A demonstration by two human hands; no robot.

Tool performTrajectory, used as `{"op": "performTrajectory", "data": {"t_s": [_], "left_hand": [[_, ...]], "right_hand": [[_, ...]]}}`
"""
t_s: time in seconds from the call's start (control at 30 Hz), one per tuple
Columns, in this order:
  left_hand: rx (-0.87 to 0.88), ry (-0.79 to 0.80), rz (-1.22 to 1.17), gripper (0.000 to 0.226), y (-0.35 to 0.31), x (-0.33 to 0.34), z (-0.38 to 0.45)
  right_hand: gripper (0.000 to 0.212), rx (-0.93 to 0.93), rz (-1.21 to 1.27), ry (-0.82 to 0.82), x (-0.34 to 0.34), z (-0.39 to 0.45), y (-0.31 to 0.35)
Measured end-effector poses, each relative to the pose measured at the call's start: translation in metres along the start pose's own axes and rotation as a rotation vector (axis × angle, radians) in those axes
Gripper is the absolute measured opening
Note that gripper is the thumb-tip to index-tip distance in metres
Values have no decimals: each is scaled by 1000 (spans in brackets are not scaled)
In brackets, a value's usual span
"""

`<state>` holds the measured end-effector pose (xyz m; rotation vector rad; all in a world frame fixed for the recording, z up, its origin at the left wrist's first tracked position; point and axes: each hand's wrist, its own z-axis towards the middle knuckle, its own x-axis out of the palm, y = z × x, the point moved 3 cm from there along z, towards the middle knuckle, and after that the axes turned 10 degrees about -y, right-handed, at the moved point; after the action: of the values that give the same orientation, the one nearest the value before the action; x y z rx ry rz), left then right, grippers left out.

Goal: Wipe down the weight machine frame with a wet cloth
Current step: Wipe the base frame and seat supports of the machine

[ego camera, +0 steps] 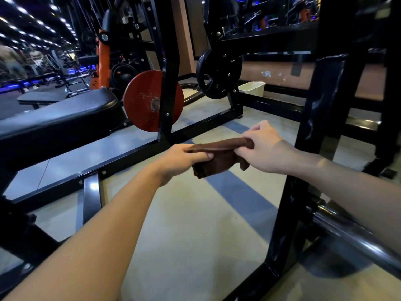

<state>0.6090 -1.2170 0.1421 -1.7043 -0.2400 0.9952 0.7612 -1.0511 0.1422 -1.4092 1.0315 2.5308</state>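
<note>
Gym floor [195, 213], folded brown cloth [219, 157] pinched between both hands

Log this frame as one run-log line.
stage: cloth handling | left hand: grips brown folded cloth | right hand: grips cloth | black steel machine frame: not touched

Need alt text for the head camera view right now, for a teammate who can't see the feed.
Both hands hold a folded brown cloth in mid-air, left hand and right hand gripping opposite ends, beside a black frame upright. Behind: a red weight plate, black plate and padded bench.
</note>
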Motion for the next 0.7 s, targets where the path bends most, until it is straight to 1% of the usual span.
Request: {"op": "performTrajectory", "data": {"t_s": [0.07,0.13,0.17,0.23,0.3,0.37,0.43,0.5,0.57,0.63,0.7], "left_hand": [[-55,19,-187,35,2,-7,-2],[-149,56,-378,41,6,-6,-5],[-197,78,-449,41,6,-4,-7],[-255,134,-569,37,3,1,-12],[-278,172,-660,28,-1,5,-14],[-282,173,-697,16,-3,6,-15],[-294,153,-720,12,-2,5,-13],[-314,146,-750,14,2,3,-14],[-303,156,-796,23,7,-1,-16],[-273,251,-879,34,8,-5,-21],[-261,414,-989,45,3,-4,-28]], "right_hand": [[24,30,135,5,-12,2,1],[21,102,379,21,-18,1,3],[18,147,500,26,-18,0,4],[15,225,660,40,-13,-4,5],[17,303,765,78,-8,-6,5],[21,392,863,170,-8,-8,3],[22,432,959,283,-12,-9,1],[26,410,1008,375,-16,-9,1],[40,351,974,388,-17,-8,0],[53,324,918,317,-17,-6,0],[55,301,888,235,-19,-2,-2]]}}
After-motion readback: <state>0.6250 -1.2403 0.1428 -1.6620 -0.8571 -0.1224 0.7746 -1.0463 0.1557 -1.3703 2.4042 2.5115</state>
